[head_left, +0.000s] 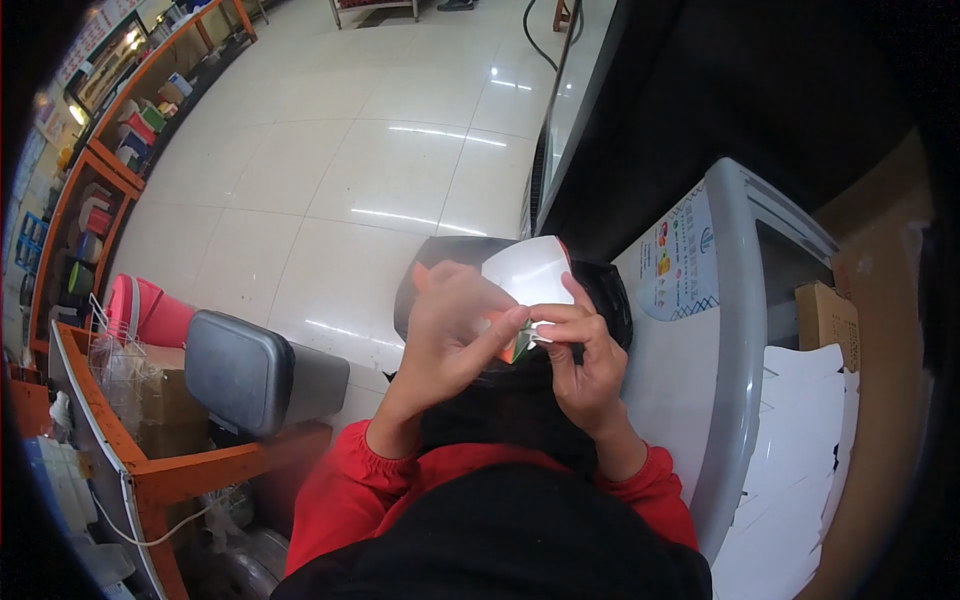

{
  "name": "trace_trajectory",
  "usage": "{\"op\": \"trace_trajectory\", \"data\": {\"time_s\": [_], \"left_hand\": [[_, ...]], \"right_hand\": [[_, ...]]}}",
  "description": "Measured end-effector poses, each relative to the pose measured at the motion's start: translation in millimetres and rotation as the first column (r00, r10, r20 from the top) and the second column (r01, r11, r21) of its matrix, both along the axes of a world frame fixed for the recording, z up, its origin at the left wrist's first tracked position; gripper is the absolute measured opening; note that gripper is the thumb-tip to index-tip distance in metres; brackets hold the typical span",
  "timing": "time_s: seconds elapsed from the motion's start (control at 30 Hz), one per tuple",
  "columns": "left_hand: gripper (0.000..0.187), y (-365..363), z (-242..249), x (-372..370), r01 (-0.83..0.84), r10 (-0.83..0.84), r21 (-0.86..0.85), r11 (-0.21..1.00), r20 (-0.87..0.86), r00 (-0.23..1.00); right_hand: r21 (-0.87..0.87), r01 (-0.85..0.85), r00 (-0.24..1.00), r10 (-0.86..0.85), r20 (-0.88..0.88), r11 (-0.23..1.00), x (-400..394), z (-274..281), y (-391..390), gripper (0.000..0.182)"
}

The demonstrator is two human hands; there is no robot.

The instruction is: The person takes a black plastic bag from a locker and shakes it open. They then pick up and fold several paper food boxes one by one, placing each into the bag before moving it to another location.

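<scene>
A paper food box [530, 272], white inside with orange and green on its outer side, is held up in front of my lap. My left hand [450, 325] is closed on its near left part, thumb pressed near the folded corner. My right hand [583, 362] pinches the same near corner, where the card flaps come together, and one finger lies along the box's right side. The fingertips of both hands almost meet there and partly hide the folds. Behind and under the box is a black plastic bag [607, 300].
At right stands a grey-and-white chest freezer [735, 260] with flat white card sheets [790, 460] and a small cardboard box [828, 322] on it. To the left are a grey lidded bin [238, 372], a pink container [150, 312] and an orange-framed counter [215, 455]. Tiled floor [300, 160] stretches ahead.
</scene>
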State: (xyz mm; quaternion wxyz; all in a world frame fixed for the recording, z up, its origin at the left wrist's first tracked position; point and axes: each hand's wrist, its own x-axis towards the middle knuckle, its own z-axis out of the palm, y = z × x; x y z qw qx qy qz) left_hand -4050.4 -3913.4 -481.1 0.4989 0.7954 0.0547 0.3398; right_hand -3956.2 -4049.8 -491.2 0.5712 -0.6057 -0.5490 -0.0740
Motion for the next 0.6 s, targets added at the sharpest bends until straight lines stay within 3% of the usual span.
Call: {"op": "trace_trajectory", "data": {"time_s": [0.13,0.23,0.27,0.3,0.33,0.37,0.43,0.47,0.5,0.53,0.57,0.6], "left_hand": [[0.009,-6.2,0.8,-0.1,-0.01,0.011,-0.059,0.998,0.017,1.0],[0.008,-6.5,1.3,2.6,0.0,-0.003,0.047,0.999,0.06,0.998],[0.008,-5.9,2.7,1.7,0.054,-0.062,0.118,0.992,0.071,0.996],[0.009,-5.1,5.5,-1.1,0.106,-0.122,0.19,0.976,0.076,0.99],[0.009,-6.1,8.4,-4.5,0.158,-0.183,0.259,0.953,0.075,0.98],[0.009,-14.2,11.5,-4.9,0.144,-0.191,0.309,0.94,0.124,0.974],[0.011,-25.6,-0.1,-3.2,-0.32,0.159,0.347,0.882,0.42,0.893],[0.012,-23.5,-8.1,-0.8,-0.438,0.25,0.327,0.837,0.484,0.839],[0.013,-19.6,-16.7,3.0,-0.548,0.332,0.3,0.781,0.544,0.771],[0.014,-16.5,-17.4,6.6,-0.647,0.404,0.265,0.715,0.6,0.691],[0.016,-14.4,-17.6,9.9,-0.641,0.402,0.289,0.711,0.581,0.708],[0.018,-12.1,-17.3,15.1,-0.641,0.406,0.309,0.703,0.566,0.718]], "right_hand": [[0.028,0.054,0.997,-0.055,0.053,0.998,-2.8,3.5,-1.3,0.013],[-0.071,0.008,0.997,-0.003,0.076,0.997,3.6,9.1,-4.4,0.019],[-0.118,-0.194,0.953,0.158,-0.258,0.974,7.9,13.5,-8.7,0.019],[-0.094,-0.393,0.776,0.276,-0.567,0.915,12.9,18.8,-14.5,0.018],[-0.001,-0.56,0.49,0.33,-0.807,0.828,14.9,21.1,-17.7,0.018],[0.067,-0.587,0.383,0.35,-0.855,0.807,14.9,18.7,-17.1,0.017],[0.208,-0.618,0.161,0.381,-0.91,0.758,15.2,9.5,-11.7,0.014],[0.193,-0.48,0.284,0.36,-0.889,0.856,-2.3,2.1,-3.7,0.009],[0.067,-0.283,0.681,0.249,-0.689,0.957,-18.8,-6.2,6.3,0.013],[0.019,-0.132,0.908,0.128,-0.399,0.991,-23.6,-8.9,10.3,0.015],[0.028,0.031,0.998,-0.029,-0.054,0.999,-27.1,-10.0,13.1,0.018],[0.004,0.044,0.997,-0.044,-0.062,0.999,-35.8,-4.9,12.4,0.019]]}}
